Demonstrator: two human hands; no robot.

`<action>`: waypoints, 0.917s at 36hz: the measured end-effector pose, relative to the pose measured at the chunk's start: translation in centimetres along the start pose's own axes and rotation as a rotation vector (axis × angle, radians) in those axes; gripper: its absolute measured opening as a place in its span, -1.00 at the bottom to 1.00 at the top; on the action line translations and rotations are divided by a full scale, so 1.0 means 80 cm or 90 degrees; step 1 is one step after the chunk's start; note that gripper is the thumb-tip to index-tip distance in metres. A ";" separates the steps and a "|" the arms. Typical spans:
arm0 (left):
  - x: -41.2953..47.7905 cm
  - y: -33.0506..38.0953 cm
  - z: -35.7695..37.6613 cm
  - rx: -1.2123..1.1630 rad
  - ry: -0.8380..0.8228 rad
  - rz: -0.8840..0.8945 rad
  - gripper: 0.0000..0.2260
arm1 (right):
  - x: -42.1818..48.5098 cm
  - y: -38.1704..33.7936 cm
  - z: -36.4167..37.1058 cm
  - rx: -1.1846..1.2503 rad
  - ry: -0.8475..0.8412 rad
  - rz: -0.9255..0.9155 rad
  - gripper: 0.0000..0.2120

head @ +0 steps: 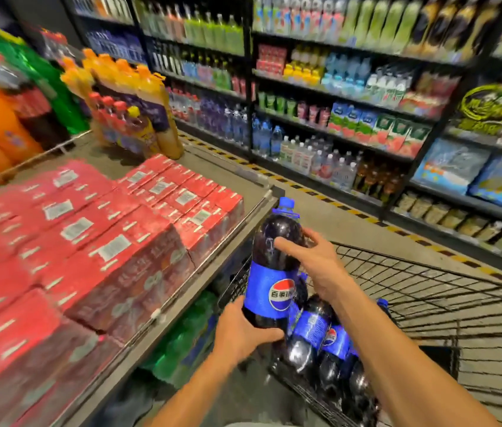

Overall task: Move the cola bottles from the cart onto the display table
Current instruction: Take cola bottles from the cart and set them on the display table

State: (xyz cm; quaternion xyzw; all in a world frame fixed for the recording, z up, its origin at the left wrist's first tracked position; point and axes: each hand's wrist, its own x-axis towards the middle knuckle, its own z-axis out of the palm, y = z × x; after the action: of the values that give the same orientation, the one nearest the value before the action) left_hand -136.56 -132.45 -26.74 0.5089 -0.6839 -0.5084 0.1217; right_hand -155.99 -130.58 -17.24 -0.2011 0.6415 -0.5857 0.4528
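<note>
The table [163, 309] on the left carries tight rows of red cartons [89, 241]. Bare grey top shows only behind them, towards the orange-capped bottles [138, 97], and in a thin strip along the front edge. Just right of that edge the person's left hand [243, 332] cups the base of an upright cola bottle [274, 272], fingers curled round its bottom. The right hand [314, 263] wraps its fingers over the bottle's shoulder. The bottle hangs between table and cart, resting on neither.

The lift looks best done by keeping the bottle upright, bearing the weight from below, and raising it clear of the metal rim before swinging left. The cartons leave little landing room, so the bare patch behind them is the likelier spot. More cola bottles [320, 343] lie in the wire cart [428, 288], whose rim passes close under the right forearm. Across the aisle stand stocked shelves [367, 118].
</note>
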 end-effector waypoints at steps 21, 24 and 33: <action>-0.176 0.009 -0.095 -0.097 0.256 -0.016 -0.33 | -0.130 -0.073 0.132 -0.071 -0.264 -0.182 -0.69; -0.206 0.010 -0.091 -0.115 0.311 -0.038 -0.35 | -0.152 -0.079 0.140 -0.088 -0.312 -0.192 -0.69; -0.304 -0.012 -0.070 -0.156 0.506 -0.134 -0.31 | -0.214 -0.062 0.181 -0.122 -0.480 -0.203 -0.64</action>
State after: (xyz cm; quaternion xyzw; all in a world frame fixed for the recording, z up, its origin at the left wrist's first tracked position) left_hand -121.16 -115.68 -16.44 0.7141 -0.4625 -0.3600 0.3828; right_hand -136.81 -126.47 -5.34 -0.5396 0.4433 -0.4712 0.5387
